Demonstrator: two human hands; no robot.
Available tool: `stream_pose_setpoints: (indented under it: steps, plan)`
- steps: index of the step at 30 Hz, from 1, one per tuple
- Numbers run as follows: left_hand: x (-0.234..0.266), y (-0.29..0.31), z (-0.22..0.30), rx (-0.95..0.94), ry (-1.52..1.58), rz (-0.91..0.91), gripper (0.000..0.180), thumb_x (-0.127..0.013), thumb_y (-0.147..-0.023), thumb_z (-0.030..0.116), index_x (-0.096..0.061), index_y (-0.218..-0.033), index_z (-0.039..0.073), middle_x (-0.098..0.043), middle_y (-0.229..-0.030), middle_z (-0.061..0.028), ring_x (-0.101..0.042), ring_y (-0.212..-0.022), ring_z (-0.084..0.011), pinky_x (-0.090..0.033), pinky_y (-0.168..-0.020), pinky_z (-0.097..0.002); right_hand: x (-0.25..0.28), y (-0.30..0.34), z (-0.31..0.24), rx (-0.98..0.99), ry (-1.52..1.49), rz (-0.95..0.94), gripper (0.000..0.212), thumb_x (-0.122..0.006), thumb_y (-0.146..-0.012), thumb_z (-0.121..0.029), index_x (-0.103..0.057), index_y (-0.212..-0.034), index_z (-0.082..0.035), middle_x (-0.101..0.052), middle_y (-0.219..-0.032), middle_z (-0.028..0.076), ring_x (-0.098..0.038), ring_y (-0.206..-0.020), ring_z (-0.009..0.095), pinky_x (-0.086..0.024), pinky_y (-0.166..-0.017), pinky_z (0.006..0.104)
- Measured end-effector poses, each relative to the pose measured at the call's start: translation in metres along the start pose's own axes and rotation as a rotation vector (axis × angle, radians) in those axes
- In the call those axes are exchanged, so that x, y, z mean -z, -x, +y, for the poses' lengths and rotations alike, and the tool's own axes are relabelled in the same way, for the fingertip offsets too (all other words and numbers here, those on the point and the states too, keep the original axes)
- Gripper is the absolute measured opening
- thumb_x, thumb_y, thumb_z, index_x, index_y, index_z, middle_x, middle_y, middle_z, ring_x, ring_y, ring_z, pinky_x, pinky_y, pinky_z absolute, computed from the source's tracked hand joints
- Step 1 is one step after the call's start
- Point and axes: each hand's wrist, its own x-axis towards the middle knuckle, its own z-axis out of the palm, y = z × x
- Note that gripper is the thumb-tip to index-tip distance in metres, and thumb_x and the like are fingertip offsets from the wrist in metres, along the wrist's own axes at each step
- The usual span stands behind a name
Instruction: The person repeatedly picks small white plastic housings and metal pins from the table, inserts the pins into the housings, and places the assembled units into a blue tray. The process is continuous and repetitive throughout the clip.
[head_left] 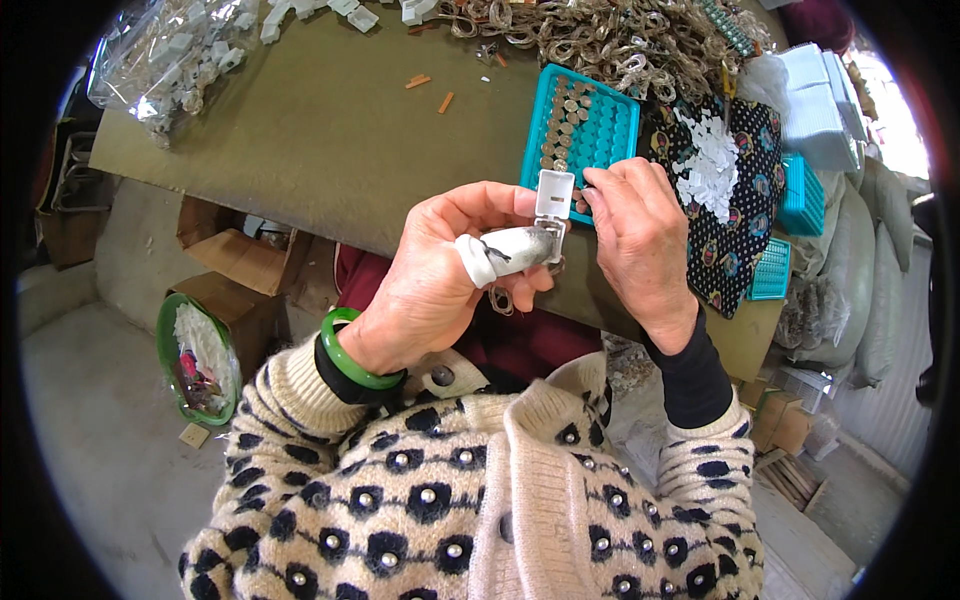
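My left hand (430,265) grips a small white plastic case (555,195) with its lid standing open. A white wrap with dark smudges covers one finger of this hand. Thin wire loops (500,299) hang below the fingers. Over the near right corner of a teal tray (612,135), my right hand (642,235) has its fingertips pinched together beside the case. Whatever lies between them is too hidden to name. Round metallic discs (563,127) sit in rows in the tray's left part; bare pockets show on the right.
Coiled clear-brown wires (600,45) are heaped along the far edge. White flat pieces (708,165) lie on a dark patterned cloth (712,255) at right. More teal baskets (800,195) stand beyond it. A clear bag (165,60) of white cases occupies the far left; orange strips (445,102) lie mid-table.
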Motion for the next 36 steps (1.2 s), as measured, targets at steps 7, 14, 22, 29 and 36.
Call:
stream_pose_setpoints:
  steps: [7, 14, 22, 29, 36]
  plan:
    - [0.005, -0.006, 0.007, -0.02, 0.196, -0.126, 0.029, -0.061, -0.093, 0.005, -0.059, -0.121, -0.001, -0.066, -0.114, -0.0168, -0.069, -0.096, -0.0321, -0.061, -0.063, -0.0314, 0.008, -0.011, 0.005, -0.031, -0.118, -0.111, 0.012, -0.068, -0.078, 0.001, -0.062, -0.088, -0.002, -0.057, -0.079, 0.009, -0.058, -0.073, 0.026, -0.048, -0.066, 0.0365]
    - [0.011, -0.009, 0.003, -0.01, 0.173, -0.078, 0.03, -0.061, -0.094, 0.012, -0.058, -0.123, 0.005, -0.062, -0.119, -0.0237, -0.069, -0.098, -0.0307, -0.059, -0.061, -0.0312, 0.013, -0.008, -0.03, -0.095, -0.405, 0.182, 0.012, -0.067, -0.083, 0.004, -0.062, -0.094, 0.001, -0.062, -0.086, 0.012, -0.062, -0.075, 0.026, -0.051, -0.066, 0.0327]
    - [0.012, -0.01, -0.002, -0.045, 0.146, -0.059, 0.031, -0.065, -0.092, 0.013, -0.059, -0.12, 0.002, -0.067, -0.102, -0.0142, -0.067, -0.079, -0.0195, -0.055, -0.058, -0.0281, -0.004, -0.012, -0.04, 0.066, -0.306, 0.332, 0.015, -0.069, -0.082, 0.004, -0.061, -0.095, 0.002, -0.062, -0.086, 0.015, -0.06, -0.074, 0.026, -0.05, -0.066, 0.0328]
    - [0.008, -0.006, -0.002, -0.041, 0.094, -0.021, 0.027, -0.067, -0.091, 0.013, -0.061, -0.113, 0.0, -0.068, -0.094, -0.0118, -0.067, -0.072, -0.0178, -0.053, -0.056, -0.0268, 0.0, -0.01, -0.039, 0.123, -0.343, 0.228, 0.015, -0.068, -0.082, 0.005, -0.06, -0.095, 0.002, -0.061, -0.085, 0.014, -0.059, -0.072, 0.026, -0.049, -0.065, 0.0327]
    - [0.001, -0.003, 0.002, -0.071, 0.033, -0.06, 0.023, -0.068, -0.089, 0.01, -0.061, -0.11, 0.001, -0.069, -0.095, -0.0126, -0.069, -0.073, -0.0194, -0.054, -0.055, -0.0253, 0.017, -0.004, -0.043, -0.397, -1.159, -0.007, 0.017, -0.065, -0.087, 0.004, -0.055, -0.1, -0.001, -0.06, -0.093, 0.009, -0.06, -0.085, 0.019, -0.05, -0.078, 0.03]
